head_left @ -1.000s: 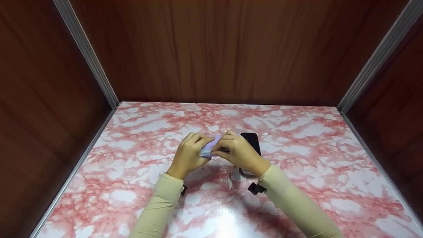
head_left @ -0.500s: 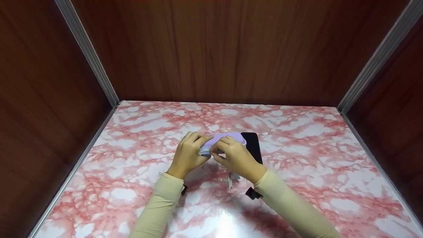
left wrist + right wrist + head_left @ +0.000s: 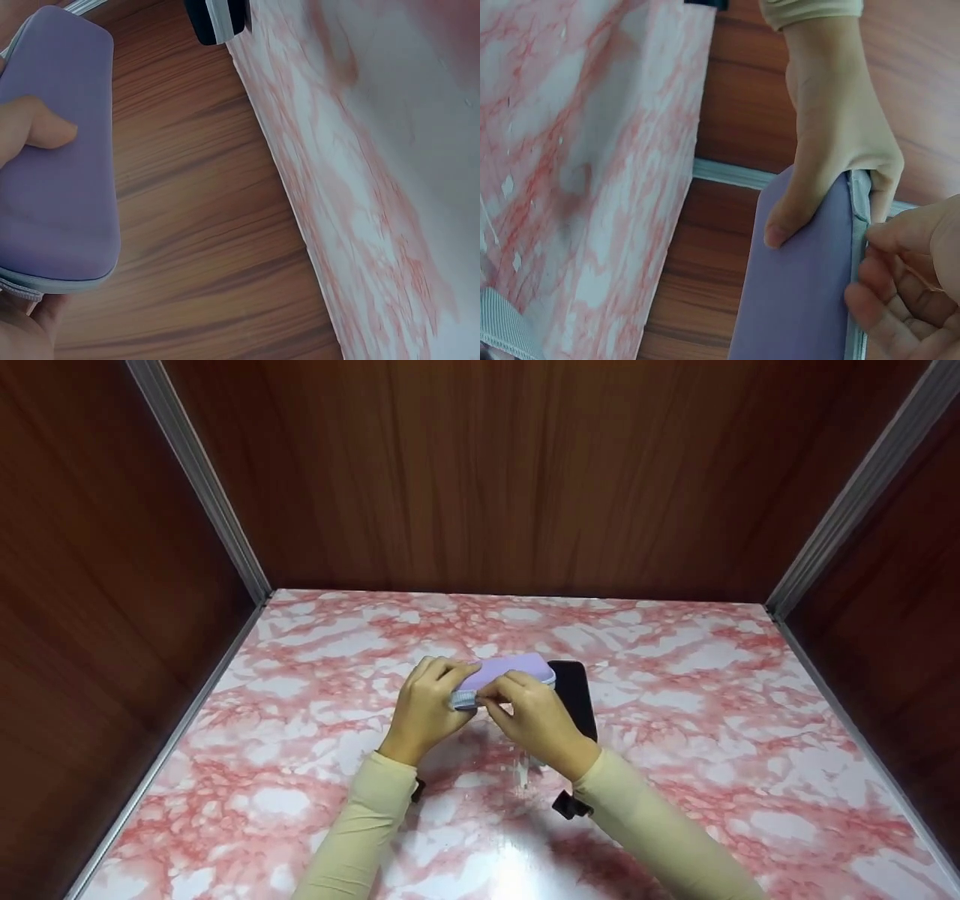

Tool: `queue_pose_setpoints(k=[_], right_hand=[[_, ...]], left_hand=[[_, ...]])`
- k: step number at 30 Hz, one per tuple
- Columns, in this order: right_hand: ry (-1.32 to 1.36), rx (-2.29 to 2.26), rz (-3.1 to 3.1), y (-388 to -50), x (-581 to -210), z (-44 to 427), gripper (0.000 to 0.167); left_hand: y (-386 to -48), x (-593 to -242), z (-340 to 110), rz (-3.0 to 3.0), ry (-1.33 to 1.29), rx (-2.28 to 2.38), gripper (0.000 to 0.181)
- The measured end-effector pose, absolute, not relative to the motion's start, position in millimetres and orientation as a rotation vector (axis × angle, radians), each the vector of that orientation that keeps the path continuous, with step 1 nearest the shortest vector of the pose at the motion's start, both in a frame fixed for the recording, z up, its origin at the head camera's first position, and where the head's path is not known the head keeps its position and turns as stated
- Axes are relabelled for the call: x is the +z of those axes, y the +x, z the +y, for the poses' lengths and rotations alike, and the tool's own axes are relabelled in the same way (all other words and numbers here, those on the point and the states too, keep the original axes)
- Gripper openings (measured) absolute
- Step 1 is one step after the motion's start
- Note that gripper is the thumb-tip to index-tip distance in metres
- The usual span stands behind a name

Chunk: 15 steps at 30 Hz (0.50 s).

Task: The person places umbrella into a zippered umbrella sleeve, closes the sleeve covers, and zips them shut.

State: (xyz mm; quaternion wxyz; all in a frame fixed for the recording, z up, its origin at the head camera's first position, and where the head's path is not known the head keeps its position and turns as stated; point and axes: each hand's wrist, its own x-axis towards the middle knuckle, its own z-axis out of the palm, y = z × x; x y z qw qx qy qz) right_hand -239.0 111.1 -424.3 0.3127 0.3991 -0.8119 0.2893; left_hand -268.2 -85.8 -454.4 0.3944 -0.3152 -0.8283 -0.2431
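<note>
We see left hand (image 3: 427, 705) clamped round smooth, rounded purple case (image 3: 514, 663) | right hand (image 3: 534, 716) pinching its grey edge band (image 3: 861, 196) | flat black slab (image 3: 573, 697) right, on marbled desk (image 3: 300, 750)

I see glare whitening the near table (image 3: 517, 859) beside soft shadows; the walls (image 3: 480, 480) are dim, my wrist views slightly soft.

lt purple case (image 3: 512, 663), grey zip (image 3: 860, 199); red/wht marbled tbl (image 3: 270, 802); brn woodgrain wall (image 3: 480, 480)

Purple case (image 3: 67, 195) cropped in 2 wrist views
</note>
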Motion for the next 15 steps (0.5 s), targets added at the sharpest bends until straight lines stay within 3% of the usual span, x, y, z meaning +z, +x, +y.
queue_pose_setpoints(k=[7,11,15], right_hand=[[0.985,0.699,-2.146,-237.4,-425.6,112.2,0.002],[0.975,0.675,-2.142,-238.6,-427.4,115.5,0.009],[0.960,0.679,-2.142,-239.7,-427.6,118.5,0.004]], left_hand=[[-267.9,-456.0,-86.4,-2.107,-0.797,-0.612,0.047],[-267.7,-456.7,-88.3,-2.122,-0.788,-0.625,0.049],[-266.9,-457.4,-90.3,-2.127,-0.779,-0.642,0.050]])
